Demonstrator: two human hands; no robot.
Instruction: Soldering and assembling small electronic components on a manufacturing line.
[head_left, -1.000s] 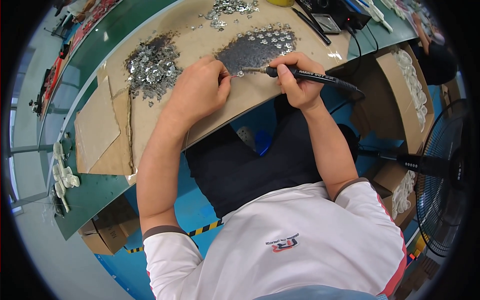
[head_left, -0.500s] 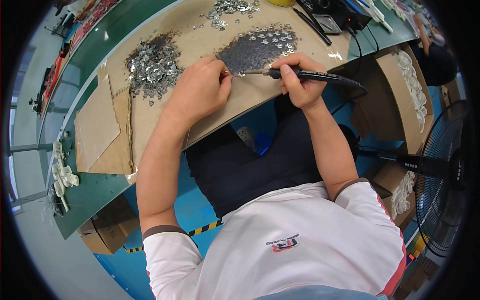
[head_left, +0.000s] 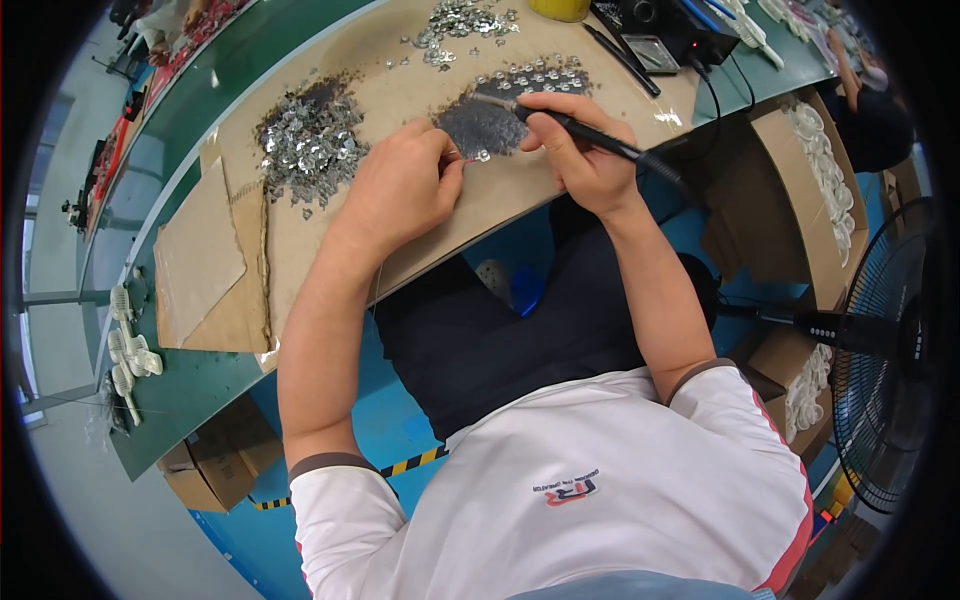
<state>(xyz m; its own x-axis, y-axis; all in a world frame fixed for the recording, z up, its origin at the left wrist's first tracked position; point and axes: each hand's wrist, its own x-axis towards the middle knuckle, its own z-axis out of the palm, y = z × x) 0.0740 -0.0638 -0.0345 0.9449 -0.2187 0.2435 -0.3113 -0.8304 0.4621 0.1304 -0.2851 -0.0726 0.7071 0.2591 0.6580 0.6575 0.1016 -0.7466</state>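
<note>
Our left grip (head_left: 400,188) mostly hides its pinched red wire (head_left: 467,160) beside the shiny part (head_left: 483,156); our right grip (head_left: 592,165) clamps an iron (head_left: 606,143).

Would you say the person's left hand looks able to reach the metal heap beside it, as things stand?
Probably yes: the left hand is close beside the metal heap, with nothing visible between them, though it seems to pinch a thin red wire.

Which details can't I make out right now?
Head view: red wire inside the left hand, hidden by the hand itself.
Head view: whether the red wire joins the small metal part, too small.
Head view: rest of the yellow container, cut off by the top edge.
</note>
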